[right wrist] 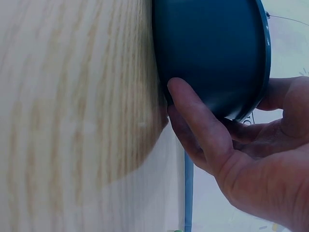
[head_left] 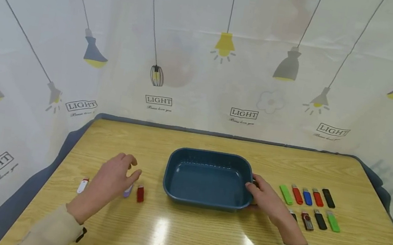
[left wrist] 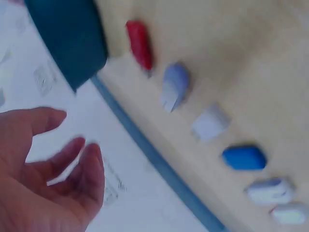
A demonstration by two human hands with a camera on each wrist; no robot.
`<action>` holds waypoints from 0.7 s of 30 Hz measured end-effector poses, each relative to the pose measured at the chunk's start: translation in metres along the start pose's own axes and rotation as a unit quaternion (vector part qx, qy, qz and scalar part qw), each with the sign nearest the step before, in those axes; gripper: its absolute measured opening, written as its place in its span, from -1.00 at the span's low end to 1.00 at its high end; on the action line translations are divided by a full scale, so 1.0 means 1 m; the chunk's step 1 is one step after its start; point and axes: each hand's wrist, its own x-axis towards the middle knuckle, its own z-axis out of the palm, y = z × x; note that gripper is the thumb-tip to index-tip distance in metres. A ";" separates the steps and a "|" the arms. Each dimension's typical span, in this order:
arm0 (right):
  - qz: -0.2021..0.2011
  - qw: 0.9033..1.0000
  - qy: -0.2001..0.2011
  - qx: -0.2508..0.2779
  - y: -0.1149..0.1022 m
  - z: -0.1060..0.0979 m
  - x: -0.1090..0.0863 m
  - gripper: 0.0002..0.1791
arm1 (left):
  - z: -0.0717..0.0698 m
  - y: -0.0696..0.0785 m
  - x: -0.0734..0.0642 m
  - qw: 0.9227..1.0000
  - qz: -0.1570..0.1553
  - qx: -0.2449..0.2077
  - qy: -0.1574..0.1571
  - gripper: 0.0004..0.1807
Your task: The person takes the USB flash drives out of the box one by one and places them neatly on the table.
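A dark blue rectangular tray (head_left: pixel 206 184) stands in the middle of the table. My right hand (head_left: pixel 265 199) grips its right end, thumb over the rim and fingers against the outer wall, as the right wrist view shows. To the left of the tray, my left hand (head_left: pixel 115 176) hovers over the table with fingers loosely bent and nothing between them. Around it lie USB sticks: a red one (head_left: pixel 140 194), a purple one (head_left: pixel 128 190) and a white one (head_left: pixel 83 185). The left wrist view adds a blue stick (left wrist: pixel 245 157) in the same row, hidden behind the hand in the head view.
Right of the tray lie two rows of USB sticks, among them a green one (head_left: pixel 286 194), a blue one (head_left: pixel 307 196) and a black one (head_left: pixel 328 198). The wooden table (head_left: pixel 202 240) ends at a curtain (head_left: pixel 197 114) printed with lamps at the back and sides.
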 end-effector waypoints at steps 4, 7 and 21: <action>0.000 1.000 0.004 -0.001 0.000 0.000 0.000 -0.34 | 0.018 0.006 -0.011 0.998 0.009 -0.011 -0.067 -0.83; -0.003 1.000 0.000 -0.003 0.001 0.000 0.001 -0.34 | 0.035 0.009 -0.020 0.997 0.017 -0.019 -0.079 -0.89; -0.002 1.000 -0.001 0.000 0.001 -0.001 0.001 -0.33 | 0.047 0.006 -0.024 0.998 0.047 0.006 -0.036 -0.86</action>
